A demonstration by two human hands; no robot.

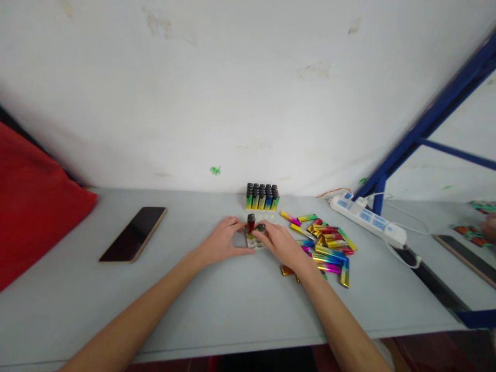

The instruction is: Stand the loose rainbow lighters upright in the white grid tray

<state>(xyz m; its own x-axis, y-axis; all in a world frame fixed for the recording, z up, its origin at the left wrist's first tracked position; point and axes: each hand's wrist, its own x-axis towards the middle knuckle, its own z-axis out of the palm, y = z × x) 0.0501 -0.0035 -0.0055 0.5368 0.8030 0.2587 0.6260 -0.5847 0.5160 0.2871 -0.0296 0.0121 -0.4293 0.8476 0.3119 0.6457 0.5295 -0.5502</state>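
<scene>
- The near edge of the grey table (240,315) runs under both forearms, and its far edge meets the white wall (232,93).
- Bare tabletop lies open between the hands and the near edge, and also leftward toward the phone (134,233).
- To the right, room is tight: a loose pile of rainbow lighter sleeves (329,247) lies against the right wrist.
- The left hand (222,240) is curled, with thumb and forefinger closed on the left side of a small white holder (253,244).
- The right hand (281,245) is curled, its fingertips pinching the dark-capped lighter (261,228).
- Two lighters stand upright in the holder: the dark-capped one and a red lighter (251,223) just beside it. The holder sits mid-table between the hands.
- One packed block of lighters (262,196) stands by the wall, five across in front; the rows behind are too small to count.
- The sleeves number well over a dozen; an exact count cannot be told.
- One white power strip (366,219) lies past the pile, with a blue frame (426,124) slanting up behind it.
- A red cloth (34,206) covers the table's left end.
- At the far right edge another person's hand (491,227) is near a dark flat slab (465,256).
</scene>
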